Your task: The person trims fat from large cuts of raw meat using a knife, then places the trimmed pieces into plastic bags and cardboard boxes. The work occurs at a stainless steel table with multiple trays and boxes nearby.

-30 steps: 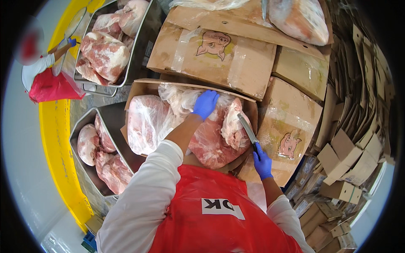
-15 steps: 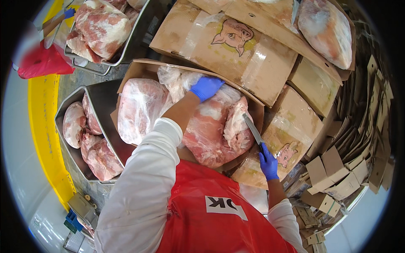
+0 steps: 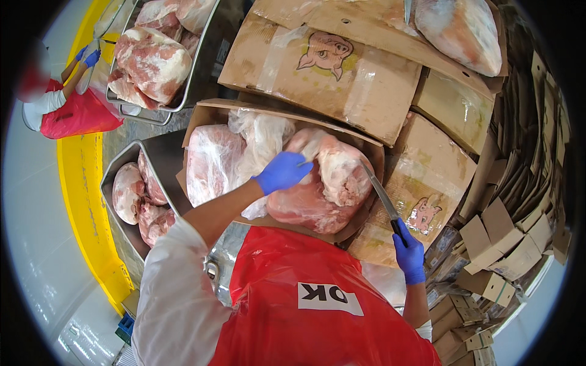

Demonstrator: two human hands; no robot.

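Observation:
Over an open cardboard box point(image 3: 207, 113), my blue-gloved left hand point(image 3: 282, 173) has its fingers bent and pressed together; whatever they pinch is hidden. Beneath and just right of it lies a large bare piece of raw meat point(image 3: 311, 206), with a pale, fatty end point(image 3: 345, 171). Crumpled clear plastic film point(image 3: 259, 137) is bunched left of this piece, partly under my left wrist. My right hand point(image 3: 410, 253), also gloved, grips the black handle of a long knife point(image 3: 381, 194), whose tip touches or overlaps the meat's right side. Another film-wrapped piece of meat point(image 3: 213, 160) fills the box's left end.
Two metal bins of meat stand at left, the nearer bin point(image 3: 141, 201) beside the box. Closed cartons point(image 3: 317, 67) lie beyond and right; meat point(image 3: 461, 33) tops one. Flattened cardboard point(image 3: 519, 146) is stacked far right. Another person point(image 3: 76, 113) stands upper left.
The film has come off the right-hand piece and now bunches to its left. My left hand moved nearer and slightly left. My right hand and knife shifted down and slightly right.

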